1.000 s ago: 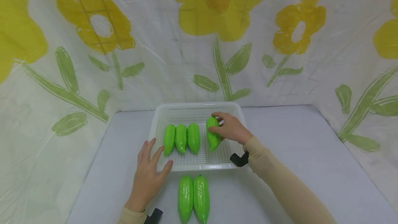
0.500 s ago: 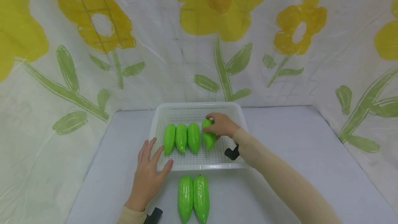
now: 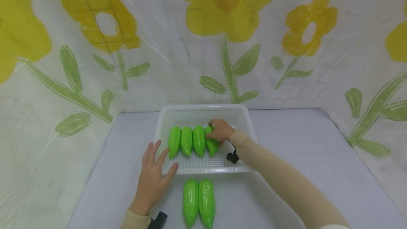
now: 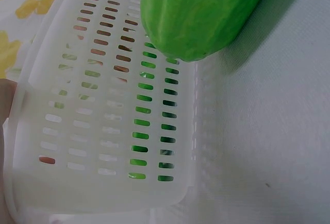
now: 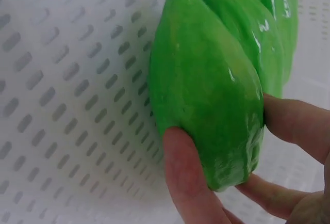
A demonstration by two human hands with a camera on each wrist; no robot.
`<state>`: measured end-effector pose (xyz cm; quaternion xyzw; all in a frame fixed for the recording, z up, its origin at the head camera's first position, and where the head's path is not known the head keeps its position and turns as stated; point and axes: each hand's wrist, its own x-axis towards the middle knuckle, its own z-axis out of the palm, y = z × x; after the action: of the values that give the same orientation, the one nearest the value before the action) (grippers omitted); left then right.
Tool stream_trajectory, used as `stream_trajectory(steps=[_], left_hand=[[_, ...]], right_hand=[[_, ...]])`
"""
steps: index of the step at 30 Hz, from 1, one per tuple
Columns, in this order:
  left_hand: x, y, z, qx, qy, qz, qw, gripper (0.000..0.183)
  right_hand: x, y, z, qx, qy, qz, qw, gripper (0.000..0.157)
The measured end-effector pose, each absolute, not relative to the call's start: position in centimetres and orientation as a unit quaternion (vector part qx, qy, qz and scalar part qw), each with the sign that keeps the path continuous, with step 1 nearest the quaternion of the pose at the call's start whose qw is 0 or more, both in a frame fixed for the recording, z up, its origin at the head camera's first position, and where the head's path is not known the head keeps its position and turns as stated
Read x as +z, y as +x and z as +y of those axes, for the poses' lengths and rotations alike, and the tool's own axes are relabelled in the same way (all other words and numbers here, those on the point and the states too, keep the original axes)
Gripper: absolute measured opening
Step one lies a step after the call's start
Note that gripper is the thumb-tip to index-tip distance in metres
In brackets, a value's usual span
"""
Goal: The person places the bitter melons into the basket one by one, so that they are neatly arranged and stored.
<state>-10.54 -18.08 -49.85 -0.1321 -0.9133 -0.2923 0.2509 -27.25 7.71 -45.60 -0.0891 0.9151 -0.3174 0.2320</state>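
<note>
Where the hand [image 3: 221, 130] grips, the vegetable [image 5: 206, 79] gleams.

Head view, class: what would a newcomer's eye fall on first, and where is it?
Probably the big yellow flower at the top centre of the backdrop. Next, four glossy green vegetables lie in a row in the white basket, just below the picture's middle, the right hand holding the rightmost one. Two more lie on the table in front of the basket.
</note>
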Motion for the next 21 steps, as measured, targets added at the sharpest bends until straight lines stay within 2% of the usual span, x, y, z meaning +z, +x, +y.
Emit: stream_trajectory(steps=[12,21], left_hand=[[-49.6,-10.4,-18.1,-0.293,-0.13,-0.915,0.246,0.056],[-49.6,-10.5,-18.0,-0.294,-0.129,-0.915,0.246,0.056]], right_hand=[[-45.6,-26.9,7.4,-0.315,-0.075,0.916,0.236,0.075],[-44.6,-26.8,8.0,-0.297,-0.094,0.926,0.212,0.079]])
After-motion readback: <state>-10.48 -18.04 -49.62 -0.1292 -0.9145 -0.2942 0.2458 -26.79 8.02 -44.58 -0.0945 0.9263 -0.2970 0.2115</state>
